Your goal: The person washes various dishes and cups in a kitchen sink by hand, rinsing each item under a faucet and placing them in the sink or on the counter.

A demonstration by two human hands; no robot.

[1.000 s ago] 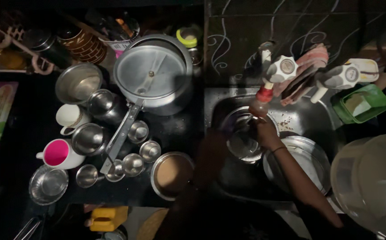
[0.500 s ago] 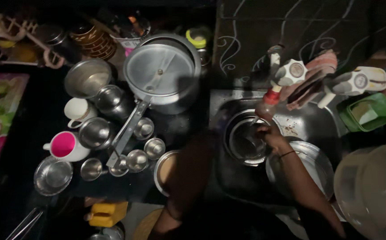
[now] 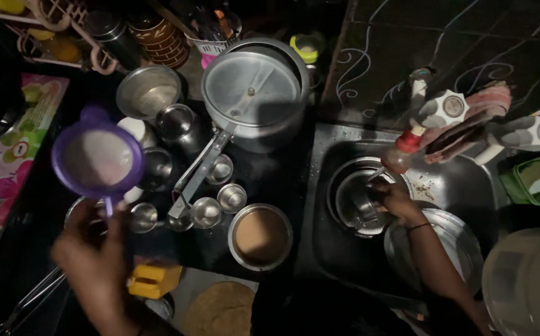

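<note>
The left hand (image 3: 93,264) is gripping a purple strainer (image 3: 97,158) above the cups; the right hand (image 3: 391,198), grip unclear, is working inside a steel pot (image 3: 348,190), washing seemingly midway.

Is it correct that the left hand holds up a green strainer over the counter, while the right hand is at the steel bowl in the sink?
Not quite: the strainer is purple, not green, as the head view shows. The rest holds: the left hand holds it up by the handle over the counter, and the right hand is at the steel bowl in the sink.
</note>
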